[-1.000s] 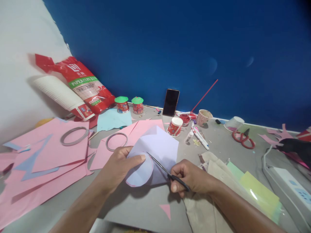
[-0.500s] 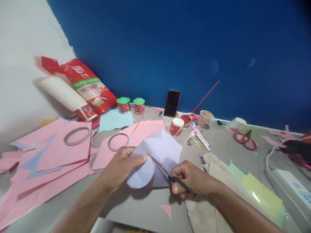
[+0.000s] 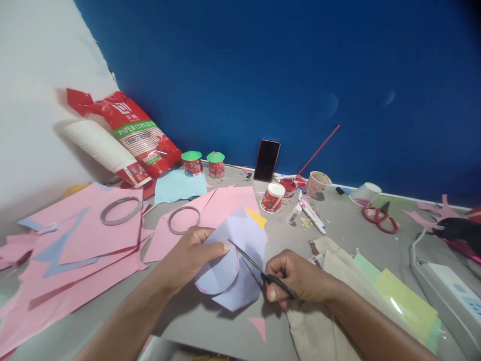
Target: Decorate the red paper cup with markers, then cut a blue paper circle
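A sheet of lavender paper (image 3: 246, 286) is pinched in my left hand (image 3: 193, 258), thumb on top. A rounded piece with a pink drawn edge, the paper disc (image 3: 220, 273), curves out under that thumb and is partly cut from the sheet. My right hand (image 3: 289, 278) grips black-handled scissors (image 3: 246, 256), their blades lying along the disc's edge with the tips near my left thumb. A yellow-orange corner (image 3: 257, 217) shows at the far side of the sheet; what it belongs to is hidden.
Pink paper sheets (image 3: 101, 235) and two grey rings (image 3: 184, 220) lie left. Behind stand green-topped paper cups (image 3: 193, 164), a red cup (image 3: 272, 198) and a phone (image 3: 267, 160). Red-handled scissors (image 3: 380, 219), a beige cloth (image 3: 319, 311) and a power strip (image 3: 451, 291) are at right.
The lavender sheet has turned, its right part swinging toward me and its lower corner dropping below the disc. The yellow-orange corner has come into view. Both hands stay nearly in place.
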A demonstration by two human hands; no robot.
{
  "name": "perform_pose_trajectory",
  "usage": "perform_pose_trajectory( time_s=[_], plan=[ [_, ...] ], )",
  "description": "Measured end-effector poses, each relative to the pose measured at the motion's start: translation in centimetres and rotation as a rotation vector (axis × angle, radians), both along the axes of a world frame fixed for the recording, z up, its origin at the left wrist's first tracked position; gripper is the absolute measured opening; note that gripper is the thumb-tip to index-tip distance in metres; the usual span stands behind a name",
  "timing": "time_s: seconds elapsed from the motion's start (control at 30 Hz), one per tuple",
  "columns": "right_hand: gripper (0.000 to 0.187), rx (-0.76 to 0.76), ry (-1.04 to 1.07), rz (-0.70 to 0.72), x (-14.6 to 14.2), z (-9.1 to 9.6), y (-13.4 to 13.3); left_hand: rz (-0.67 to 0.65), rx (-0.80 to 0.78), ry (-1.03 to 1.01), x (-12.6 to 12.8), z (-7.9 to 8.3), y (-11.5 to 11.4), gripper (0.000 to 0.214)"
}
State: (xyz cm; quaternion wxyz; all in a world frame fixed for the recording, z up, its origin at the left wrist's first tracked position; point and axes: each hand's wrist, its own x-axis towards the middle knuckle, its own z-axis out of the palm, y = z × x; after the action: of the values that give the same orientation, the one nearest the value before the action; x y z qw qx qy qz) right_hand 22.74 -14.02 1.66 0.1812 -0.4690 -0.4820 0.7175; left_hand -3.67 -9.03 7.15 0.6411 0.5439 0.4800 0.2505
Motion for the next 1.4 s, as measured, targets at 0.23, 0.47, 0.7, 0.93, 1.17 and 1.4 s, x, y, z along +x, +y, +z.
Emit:
perform_pose_trajectory(
  time_s=[0.23,0.47,0.7,0.93,1.17,1.4],
  plan=[
    [0.068,0.004,0.017,-0.010,-0.1,-0.1,0.0,-0.013,0.009,-0.004,-0.1,0.2,0.0,0.030],
    [0.068,-0.016,0.013,0.002,0.0,0.1,0.0,-0.033,0.027,0.027,-0.2,0.0,0.2,0.027],
    [0.064,0.001,0.017,-0.014,-0.1,0.0,-0.1,-0.080,-0.006,-0.019,-0.2,0.2,0.3,0.025],
    [0.063,-0.037,0.009,0.018,0.0,0.0,0.0,-0.167,-0.011,-0.033,-0.7,0.5,0.8,0.020],
    [0.067,-0.008,0.019,0.047,0.2,-0.1,0.1,-0.216,-0.057,-0.020,-0.6,0.6,1.2,0.023],
    [0.066,-0.020,0.023,0.018,0.1,0.2,-0.1,-0.259,-0.052,0.006,-0.6,1.0,1.5,0.021]
  ],
)
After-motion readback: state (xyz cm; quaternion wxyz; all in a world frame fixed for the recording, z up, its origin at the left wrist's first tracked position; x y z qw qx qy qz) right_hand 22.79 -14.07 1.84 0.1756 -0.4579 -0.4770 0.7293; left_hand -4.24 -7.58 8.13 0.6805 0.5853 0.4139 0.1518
